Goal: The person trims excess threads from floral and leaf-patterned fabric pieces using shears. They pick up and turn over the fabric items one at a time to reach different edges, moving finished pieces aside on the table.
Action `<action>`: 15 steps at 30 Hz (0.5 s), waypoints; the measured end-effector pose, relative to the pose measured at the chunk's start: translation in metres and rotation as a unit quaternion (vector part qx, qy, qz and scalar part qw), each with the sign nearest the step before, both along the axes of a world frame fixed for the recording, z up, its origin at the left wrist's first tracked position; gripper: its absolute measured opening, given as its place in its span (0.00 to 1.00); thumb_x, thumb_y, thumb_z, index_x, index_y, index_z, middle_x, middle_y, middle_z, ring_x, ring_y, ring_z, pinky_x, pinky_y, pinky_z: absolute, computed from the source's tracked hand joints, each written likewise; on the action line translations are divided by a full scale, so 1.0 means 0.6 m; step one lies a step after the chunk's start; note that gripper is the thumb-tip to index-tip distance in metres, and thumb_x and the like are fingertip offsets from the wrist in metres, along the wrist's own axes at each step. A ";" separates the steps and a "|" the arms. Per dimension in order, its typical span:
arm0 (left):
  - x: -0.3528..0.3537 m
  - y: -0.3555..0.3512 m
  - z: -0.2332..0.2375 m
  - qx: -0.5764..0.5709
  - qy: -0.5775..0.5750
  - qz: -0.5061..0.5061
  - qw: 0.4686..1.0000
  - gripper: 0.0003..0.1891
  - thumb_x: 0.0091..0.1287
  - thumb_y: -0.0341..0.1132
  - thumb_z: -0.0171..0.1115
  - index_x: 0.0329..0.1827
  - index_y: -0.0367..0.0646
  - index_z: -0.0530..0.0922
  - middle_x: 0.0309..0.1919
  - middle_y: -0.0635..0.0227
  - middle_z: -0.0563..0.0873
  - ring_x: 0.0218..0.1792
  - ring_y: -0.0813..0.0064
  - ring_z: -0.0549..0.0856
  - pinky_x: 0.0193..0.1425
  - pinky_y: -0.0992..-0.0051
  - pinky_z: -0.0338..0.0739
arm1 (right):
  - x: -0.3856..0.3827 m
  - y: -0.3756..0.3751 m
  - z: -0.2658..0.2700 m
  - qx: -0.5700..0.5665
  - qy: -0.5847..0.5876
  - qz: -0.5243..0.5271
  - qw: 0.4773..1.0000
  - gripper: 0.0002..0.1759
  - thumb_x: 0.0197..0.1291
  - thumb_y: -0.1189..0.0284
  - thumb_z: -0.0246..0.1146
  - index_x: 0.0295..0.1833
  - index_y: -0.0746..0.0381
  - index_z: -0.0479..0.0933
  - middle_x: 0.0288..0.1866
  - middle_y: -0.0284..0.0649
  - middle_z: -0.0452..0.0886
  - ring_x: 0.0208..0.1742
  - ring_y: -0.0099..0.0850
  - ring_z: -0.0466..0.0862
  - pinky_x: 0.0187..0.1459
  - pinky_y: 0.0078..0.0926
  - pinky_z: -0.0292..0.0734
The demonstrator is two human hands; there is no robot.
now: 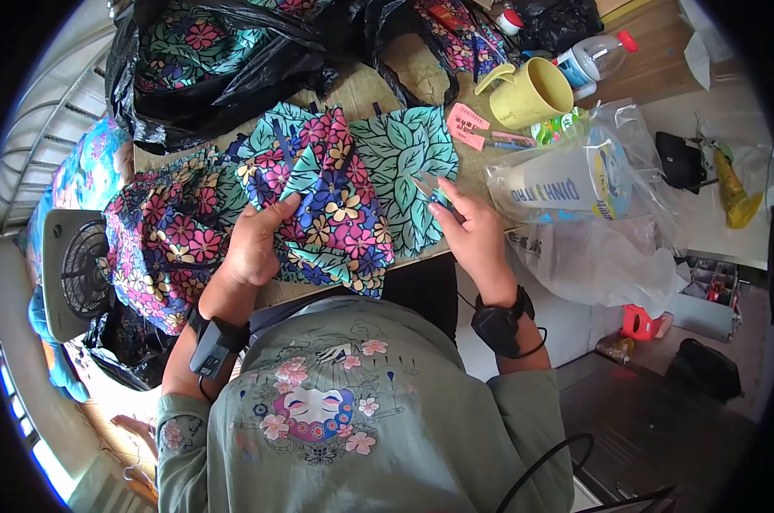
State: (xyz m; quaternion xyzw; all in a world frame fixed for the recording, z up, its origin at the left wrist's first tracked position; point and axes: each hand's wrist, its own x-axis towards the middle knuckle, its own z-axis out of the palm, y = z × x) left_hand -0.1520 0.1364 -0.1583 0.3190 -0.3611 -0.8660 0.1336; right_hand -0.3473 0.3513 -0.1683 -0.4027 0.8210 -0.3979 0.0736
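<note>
My left hand (260,241) is closed on a piece of floral fabric (340,203), with the thumb pressed on top near its left edge. This piece has pink, navy and cream flowers and some teal leaf print. Between the thumb and fingers of my right hand (471,229) are small thread snips (423,185), their pointed metal tips facing left; the handles are mostly hidden by the hand. Under the tips lies a teal leaf-print fabric piece (408,154). More floral fabric (160,231) is heaped to the left and hangs over the table edge.
Black plastic bags (130,94) with floral fabric stand at the back. On the right are a yellow mug (537,94), a plastic bottle (592,64), a pink paper slip (466,126) and a clear bag around a white printed package (562,184). A fan (79,269) stands at left.
</note>
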 end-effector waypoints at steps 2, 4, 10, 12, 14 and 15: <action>0.000 0.000 0.000 0.001 0.000 -0.005 1.000 0.14 0.70 0.29 0.54 0.57 0.38 0.77 0.48 0.64 0.86 0.47 0.71 0.86 0.54 0.68 0.81 | 0.000 -0.001 0.000 0.002 -0.004 -0.006 1.000 0.21 0.58 0.70 0.68 0.57 0.61 0.80 0.25 0.39 0.75 0.25 0.27 0.72 0.32 0.25 0.70; -0.002 0.002 0.004 0.011 0.005 -0.003 1.000 0.14 0.70 0.29 0.54 0.57 0.38 0.77 0.48 0.63 0.86 0.47 0.71 0.86 0.54 0.68 0.81 | 0.000 -0.001 0.001 0.008 -0.002 -0.003 1.000 0.21 0.58 0.70 0.68 0.57 0.60 0.80 0.25 0.39 0.75 0.25 0.27 0.72 0.32 0.25 0.70; -0.002 0.001 0.000 0.020 0.010 -0.002 1.000 0.14 0.70 0.29 0.54 0.57 0.37 0.77 0.48 0.63 0.86 0.47 0.71 0.86 0.54 0.68 0.81 | 0.000 -0.003 -0.003 0.019 0.020 0.001 1.000 0.21 0.58 0.68 0.69 0.57 0.59 0.80 0.27 0.40 0.78 0.25 0.28 0.74 0.32 0.25 0.71; -0.002 0.000 -0.002 0.019 0.008 -0.004 1.000 0.14 0.70 0.29 0.54 0.57 0.37 0.77 0.48 0.63 0.86 0.47 0.71 0.86 0.54 0.68 0.81 | 0.001 -0.005 -0.003 0.018 0.017 -0.001 1.000 0.21 0.58 0.68 0.69 0.57 0.58 0.80 0.27 0.40 0.78 0.25 0.28 0.75 0.32 0.25 0.71; -0.002 0.001 -0.002 0.019 0.007 -0.004 1.000 0.14 0.70 0.29 0.54 0.57 0.37 0.77 0.48 0.63 0.86 0.47 0.71 0.86 0.54 0.68 0.81 | 0.001 -0.006 -0.002 0.015 0.011 -0.005 1.000 0.20 0.58 0.67 0.68 0.57 0.58 0.80 0.27 0.41 0.79 0.26 0.28 0.76 0.32 0.26 0.72; -0.002 0.001 -0.002 0.019 0.009 -0.005 1.000 0.14 0.70 0.29 0.54 0.57 0.37 0.77 0.48 0.63 0.86 0.47 0.71 0.86 0.54 0.68 0.81 | 0.000 -0.006 -0.003 0.016 0.011 -0.005 1.000 0.20 0.58 0.67 0.68 0.57 0.58 0.80 0.27 0.41 0.79 0.26 0.28 0.76 0.32 0.26 0.72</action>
